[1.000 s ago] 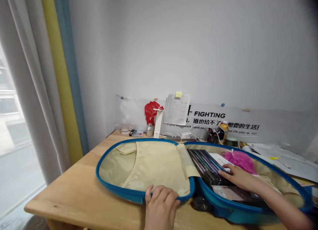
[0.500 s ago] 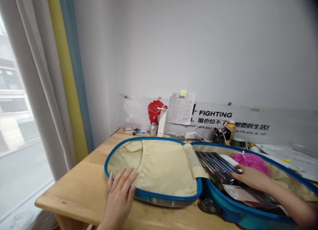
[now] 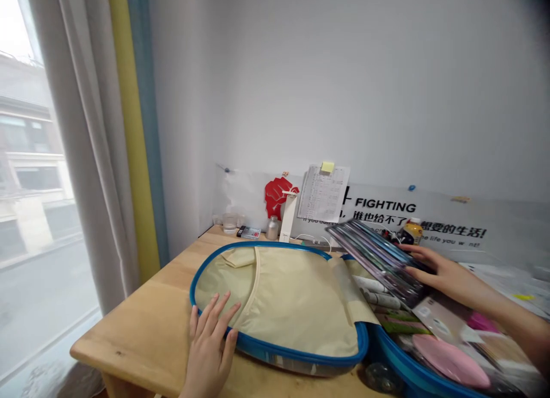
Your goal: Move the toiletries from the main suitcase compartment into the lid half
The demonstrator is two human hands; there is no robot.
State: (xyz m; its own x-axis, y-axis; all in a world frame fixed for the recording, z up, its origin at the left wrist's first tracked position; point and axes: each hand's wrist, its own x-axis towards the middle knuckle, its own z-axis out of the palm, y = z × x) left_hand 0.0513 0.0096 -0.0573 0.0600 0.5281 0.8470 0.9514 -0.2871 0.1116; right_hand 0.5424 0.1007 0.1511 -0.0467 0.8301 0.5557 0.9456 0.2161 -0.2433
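A small blue-rimmed suitcase lies open on the wooden table, its beige-lined lid (image 3: 296, 295) to the left and its filled half (image 3: 412, 361) to the right. My left hand (image 3: 210, 341) rests with fingers spread on the lid's near left rim. Above the filled half, my right hand (image 3: 438, 275) grips the right end of a clear plastic pack of slim, dark, pen-like sticks (image 3: 373, 257), which tilts down to the right. Under it show white rolled tubes (image 3: 380, 299), a green packet (image 3: 404, 322), a pink oval item (image 3: 451, 361) and a flat pale package (image 3: 447, 320).
Along the wall stand a small jar (image 3: 272, 228), a white upright stand (image 3: 287, 217), a clear cup (image 3: 229, 223) and a yellow-labelled bottle (image 3: 413, 232). Papers (image 3: 515, 283) lie at the back right. The table's left edge borders the curtain (image 3: 81, 157) and window.
My right hand has lifted the clear pack up out of the suitcase, uncovering the tubes and the green packet. The bright pink bundle is now mostly covered. My left hand stays on the rim.
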